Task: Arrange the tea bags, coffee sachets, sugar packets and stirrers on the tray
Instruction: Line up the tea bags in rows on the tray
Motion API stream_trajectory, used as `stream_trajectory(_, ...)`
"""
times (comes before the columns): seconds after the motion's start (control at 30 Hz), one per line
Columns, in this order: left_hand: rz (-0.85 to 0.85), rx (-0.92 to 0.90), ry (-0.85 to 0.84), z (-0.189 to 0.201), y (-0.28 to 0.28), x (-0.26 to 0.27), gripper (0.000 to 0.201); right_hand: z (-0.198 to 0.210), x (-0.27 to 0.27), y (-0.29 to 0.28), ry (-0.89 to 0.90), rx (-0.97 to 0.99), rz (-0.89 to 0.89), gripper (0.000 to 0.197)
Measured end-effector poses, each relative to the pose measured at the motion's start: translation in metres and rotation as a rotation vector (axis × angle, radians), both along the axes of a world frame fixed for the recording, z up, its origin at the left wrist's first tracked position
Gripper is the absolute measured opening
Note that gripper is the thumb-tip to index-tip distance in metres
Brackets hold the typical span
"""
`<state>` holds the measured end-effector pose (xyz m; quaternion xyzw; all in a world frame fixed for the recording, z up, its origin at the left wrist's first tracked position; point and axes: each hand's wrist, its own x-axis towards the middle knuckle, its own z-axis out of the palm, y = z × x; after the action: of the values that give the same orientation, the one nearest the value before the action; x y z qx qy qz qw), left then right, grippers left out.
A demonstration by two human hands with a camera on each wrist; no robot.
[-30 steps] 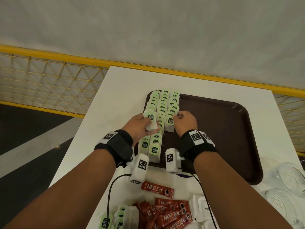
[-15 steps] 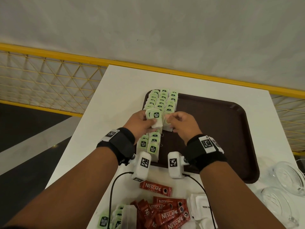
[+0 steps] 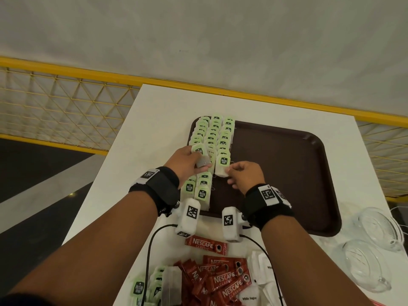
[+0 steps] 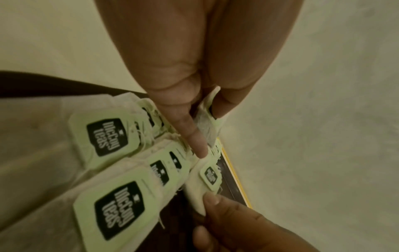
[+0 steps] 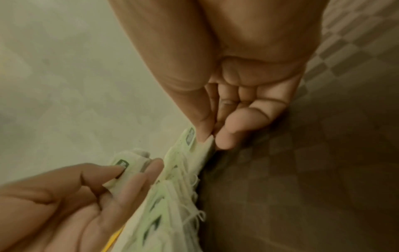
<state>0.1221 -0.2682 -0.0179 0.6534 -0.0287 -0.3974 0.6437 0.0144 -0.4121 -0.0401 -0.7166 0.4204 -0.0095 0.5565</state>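
Observation:
Three rows of green-tagged tea bags point(image 3: 212, 138) lie along the left side of the brown tray point(image 3: 287, 173). My left hand point(image 3: 202, 165) pinches one tea bag point(image 3: 199, 153) between thumb and fingers just above the left rows; the left wrist view shows that pinch on the bag point(image 4: 207, 122). My right hand point(image 3: 228, 173) pinches the near corner of another tea bag point(image 3: 223, 164) at the near end of the right row, also seen as the bag point(image 5: 201, 146) in the right wrist view. The two hands are close together.
Red coffee sachets point(image 3: 220, 277) are heaped on the white table near me, one sachet point(image 3: 205, 246) apart. White sugar packets point(image 3: 262, 274) and loose tea bags point(image 3: 154, 286) flank them. Glass bowls point(image 3: 375, 226) stand right of the tray. A yellow railing point(image 3: 66, 107) borders the table.
My right hand has drawn back from the top of its tea bag to the bag's near corner. The left hand still holds its tea bag in nearly the same place.

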Motion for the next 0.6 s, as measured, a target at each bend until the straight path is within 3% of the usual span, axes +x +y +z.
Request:
stream_trajectory(0.2, -0.059, 0.049, -0.095, 0.0, 0.005, -0.001, 0.025, -0.002, 0.003, -0.001, 0.124, -0.166, 0.043, 0.016)
stream_trajectory(0.3, -0.078, 0.056, -0.135, 0.0, 0.006, -0.002, 0.032, 0.0, 0.002, -0.003, 0.093, -0.291, 0.011, 0.024)
stream_trajectory(0.47, -0.093, 0.057, -0.147, 0.0, 0.006, -0.009, 0.033, 0.02, -0.001, 0.012, -0.123, -0.039, 0.111, 0.02)
stream_trajectory(0.6, -0.157, 0.052, -0.136, 0.0, 0.005, -0.017, 0.031, 0.018, -0.008, 0.019, -0.153, 0.083, 0.116, 0.015)
